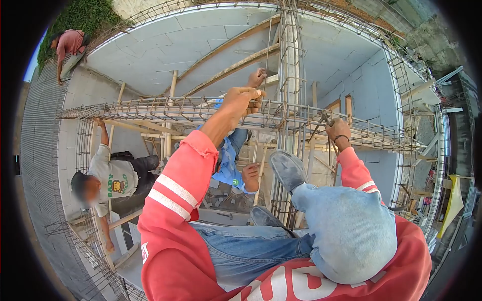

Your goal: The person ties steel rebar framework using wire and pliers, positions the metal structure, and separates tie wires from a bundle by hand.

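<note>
Over the rebar cage (193,119), right grip (339,131) curled around metal tool (326,119), left grip (241,104) unclear

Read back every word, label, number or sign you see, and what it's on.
"BABY": pale shirt, picture left; its other lettering is unclear.
Red sweatshirt: big white front letters, partly covered and cut off; no sure reading.
Blue shirt: green badge, too small to read.
</note>
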The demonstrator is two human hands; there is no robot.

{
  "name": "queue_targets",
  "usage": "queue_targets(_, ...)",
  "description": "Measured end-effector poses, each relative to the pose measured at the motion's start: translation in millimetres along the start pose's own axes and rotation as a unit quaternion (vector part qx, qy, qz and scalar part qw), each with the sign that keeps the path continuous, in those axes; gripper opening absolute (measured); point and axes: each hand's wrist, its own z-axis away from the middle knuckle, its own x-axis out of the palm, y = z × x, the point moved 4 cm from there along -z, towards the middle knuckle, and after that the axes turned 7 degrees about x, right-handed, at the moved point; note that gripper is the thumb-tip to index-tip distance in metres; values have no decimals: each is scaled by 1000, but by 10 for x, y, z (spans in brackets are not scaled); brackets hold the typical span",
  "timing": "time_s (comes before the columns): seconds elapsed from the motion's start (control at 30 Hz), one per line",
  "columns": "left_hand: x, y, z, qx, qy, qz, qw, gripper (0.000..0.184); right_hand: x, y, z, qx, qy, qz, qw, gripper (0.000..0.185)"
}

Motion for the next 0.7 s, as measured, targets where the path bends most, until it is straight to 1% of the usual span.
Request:
queue_targets(0.07, -10, 8, -5, -2, 6, -8, 1000, 22, 19, 14, 44, -5, 2, -21, 1000, 28)
queue_targets(0.1, -3, 11, -5, -2, 3, -5, 1000, 22, 22, 9, 57, 3, 3, -8, 1000, 32)
queue_targets(0.2, 15, 6, -11, -2, 2, -9, 1000, 22, 31, 42, 87, -5, 13, -13, 1000, 32)
queue_targets(0.37, 83, 24, -5, 19, -6, -3, 1000, 25, 24, 109, 100, -21, 19, 1, 1000, 27)
queue_targets(0.43, 96, 11, -16, 19, -8, -3, 1000, 25, 27, 115, 104, -21, 4, -5, 1000, 25)
queue_targets(0.57, 108, -13, -30, 17, -19, -2, 1000, 26, 9, 109, 129, -24, 9, 2, 1000, 22)
queue_targets(0.67, 115, -15, -24, 13, -9, -4, 1000, 26, -12, 75, 128, -42, 28, 15, 999, 19)
queue_targets(0.7, 113, -35, -25, 13, -7, -3, 1000, 26, -69, 41, 138, -65, 58, -7, 996, 19)
